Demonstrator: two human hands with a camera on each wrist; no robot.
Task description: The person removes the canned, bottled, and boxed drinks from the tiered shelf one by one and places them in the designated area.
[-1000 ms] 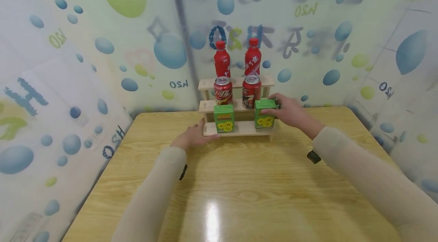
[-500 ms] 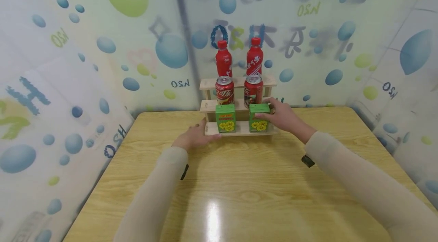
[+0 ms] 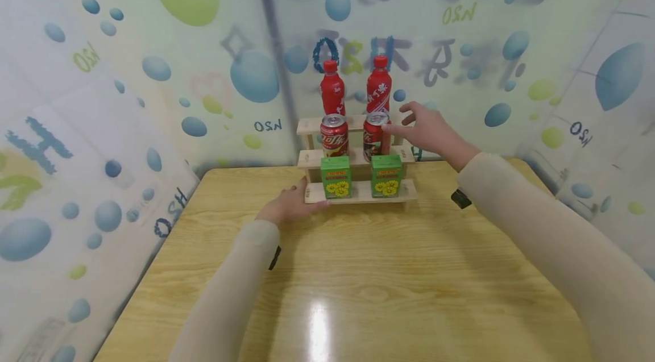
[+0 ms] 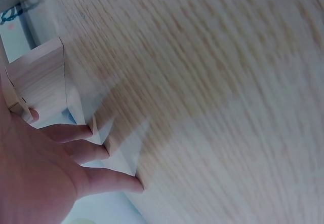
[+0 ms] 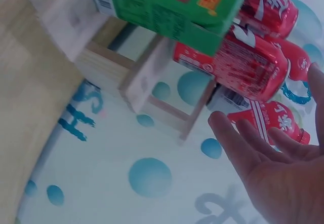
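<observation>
A three-tier wooden display shelf [image 3: 360, 190] stands at the back of the table. My left hand [image 3: 289, 206] grips the left end of its lowest tier, thumb along the front edge; in the left wrist view several fingertips touch the table. My right hand [image 3: 430, 130] is raised at the shelf's right side, fingers spread and holding nothing, thumb close to the right red cola can [image 3: 372, 141]. Another cola can [image 3: 334, 137] stands left of it on the middle tier. Two green drink cartons with yellow flowers, left [image 3: 336, 178] and right [image 3: 386, 177], stand on the lowest tier.
Two red bottles, left [image 3: 333, 95] and right [image 3: 378, 89], stand on the top tier, right behind the cans. A patterned wall [image 3: 215, 123] rises close behind the shelf. The wooden table [image 3: 358, 277] extends toward me.
My right hand slid the right green carton leftward along the lowest tier, let go of it and rose beside the right can. My left hand stayed at the shelf's end.
</observation>
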